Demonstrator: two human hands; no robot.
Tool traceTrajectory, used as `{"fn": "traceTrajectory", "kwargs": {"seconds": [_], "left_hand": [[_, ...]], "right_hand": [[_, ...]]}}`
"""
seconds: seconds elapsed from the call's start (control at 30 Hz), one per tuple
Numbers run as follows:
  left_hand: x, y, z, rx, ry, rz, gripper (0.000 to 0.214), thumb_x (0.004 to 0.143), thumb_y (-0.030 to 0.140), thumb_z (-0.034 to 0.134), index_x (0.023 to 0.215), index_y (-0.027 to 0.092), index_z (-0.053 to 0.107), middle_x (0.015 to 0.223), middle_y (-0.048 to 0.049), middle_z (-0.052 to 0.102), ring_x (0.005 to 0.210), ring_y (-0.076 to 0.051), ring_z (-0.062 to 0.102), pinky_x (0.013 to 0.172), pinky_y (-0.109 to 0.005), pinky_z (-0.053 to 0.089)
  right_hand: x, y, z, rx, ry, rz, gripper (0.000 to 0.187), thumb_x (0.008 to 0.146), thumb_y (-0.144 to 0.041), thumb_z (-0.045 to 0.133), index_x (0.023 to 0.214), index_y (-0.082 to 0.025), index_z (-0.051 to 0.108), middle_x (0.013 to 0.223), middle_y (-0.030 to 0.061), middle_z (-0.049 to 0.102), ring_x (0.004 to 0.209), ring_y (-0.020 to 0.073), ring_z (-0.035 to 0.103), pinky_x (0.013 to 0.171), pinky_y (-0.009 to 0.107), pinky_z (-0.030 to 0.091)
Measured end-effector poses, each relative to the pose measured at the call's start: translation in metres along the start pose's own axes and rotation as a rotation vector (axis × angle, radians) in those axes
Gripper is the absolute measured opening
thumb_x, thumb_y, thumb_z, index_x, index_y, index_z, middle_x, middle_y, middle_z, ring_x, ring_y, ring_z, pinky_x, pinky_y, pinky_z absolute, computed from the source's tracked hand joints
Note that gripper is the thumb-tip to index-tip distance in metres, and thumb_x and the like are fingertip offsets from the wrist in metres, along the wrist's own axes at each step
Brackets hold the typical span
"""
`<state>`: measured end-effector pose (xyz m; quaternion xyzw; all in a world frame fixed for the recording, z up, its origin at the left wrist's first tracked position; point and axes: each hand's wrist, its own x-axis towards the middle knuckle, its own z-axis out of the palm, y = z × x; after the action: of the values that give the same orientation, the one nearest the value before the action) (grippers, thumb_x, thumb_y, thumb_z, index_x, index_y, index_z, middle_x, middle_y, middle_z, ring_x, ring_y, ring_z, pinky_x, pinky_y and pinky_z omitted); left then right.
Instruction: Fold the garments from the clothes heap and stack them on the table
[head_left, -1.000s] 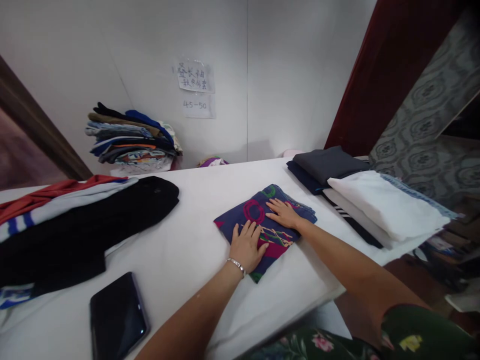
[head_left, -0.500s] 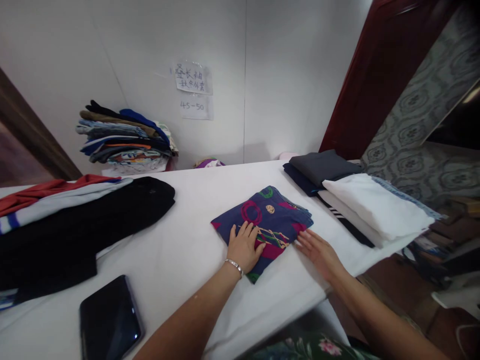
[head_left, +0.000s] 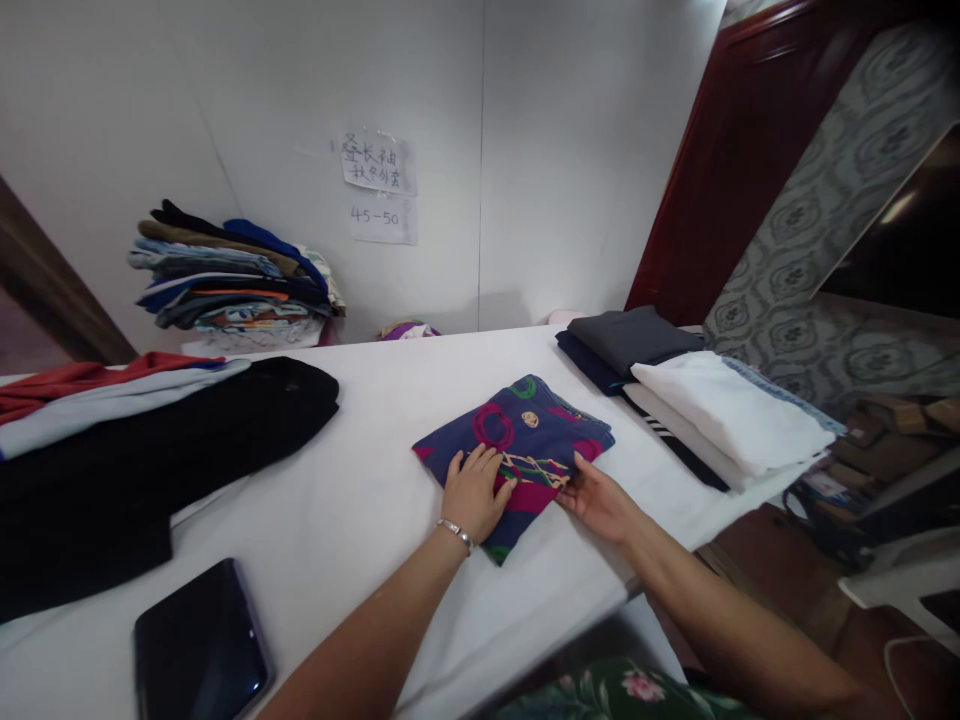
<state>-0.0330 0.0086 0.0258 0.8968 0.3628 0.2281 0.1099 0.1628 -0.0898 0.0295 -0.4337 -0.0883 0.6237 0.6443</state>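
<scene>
A folded navy garment (head_left: 544, 435) with magenta, green and cream patterning lies on the white-covered table (head_left: 375, 480) in front of me. My left hand (head_left: 474, 492), with a bracelet at the wrist, rests flat on its near left part, fingers stretched out. At the garment's near right edge is my right hand (head_left: 600, 503), its thumb on the top and its other fingers tucked beneath the edge. Those fingertips are hidden by the cloth. What kind of garment it is does not show in its folded form.
Folded clothes in grey (head_left: 634, 338) and white (head_left: 701, 410) lie on the right. Left are a black garment (head_left: 180, 460), a red one (head_left: 112, 375) and a dark tablet or phone (head_left: 202, 645). A clothes stack (head_left: 232, 280) stands by the wall, near paper signs (head_left: 379, 190).
My right hand has moved left along the garment's near edge, and its fingers have gone under the cloth. My left hand stays on the garment. The view has shifted slightly right.
</scene>
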Motion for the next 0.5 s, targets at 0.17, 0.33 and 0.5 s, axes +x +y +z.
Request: {"fn": "traceTrajectory", "kwargs": {"seconds": [0.17, 0.33, 0.5], "left_hand": [[0.003, -0.007, -0.003, -0.093, 0.042, -0.031, 0.034, 0.091, 0.04, 0.046, 0.116, 0.023, 0.061, 0.126, -0.0067, 0.064, 0.127, -0.024, 0.049, 0.107, -0.049, 0.03], [0.003, -0.01, -0.003, -0.113, 0.052, -0.035, 0.031, 0.091, 0.037, 0.047, 0.114, 0.024, 0.062, 0.123, -0.0056, 0.065, 0.125, -0.023, 0.05, 0.104, -0.047, 0.033], [0.004, -0.01, -0.003, -0.099, 0.057, -0.027, 0.029, 0.09, 0.036, 0.049, 0.113, 0.024, 0.063, 0.123, -0.0054, 0.065, 0.125, -0.023, 0.05, 0.103, -0.046, 0.033]], "right_hand": [[0.018, -0.005, 0.016, -0.035, -0.051, 0.072, 0.031, 0.091, -0.044, 0.054, 0.093, -0.015, 0.064, 0.078, 0.0038, 0.071, 0.069, 0.0151, 0.067, 0.07, 0.03, 0.057], [0.028, -0.001, 0.024, -0.148, 0.032, -0.048, 0.021, 0.082, -0.036, 0.065, 0.092, -0.017, 0.067, 0.083, 0.003, 0.073, 0.077, 0.0167, 0.069, 0.078, 0.029, 0.055], [0.033, 0.006, 0.029, -0.004, 0.012, -0.032, 0.035, 0.084, -0.048, 0.058, 0.096, -0.016, 0.065, 0.088, 0.0084, 0.073, 0.087, 0.0235, 0.069, 0.083, 0.037, 0.055]]}}
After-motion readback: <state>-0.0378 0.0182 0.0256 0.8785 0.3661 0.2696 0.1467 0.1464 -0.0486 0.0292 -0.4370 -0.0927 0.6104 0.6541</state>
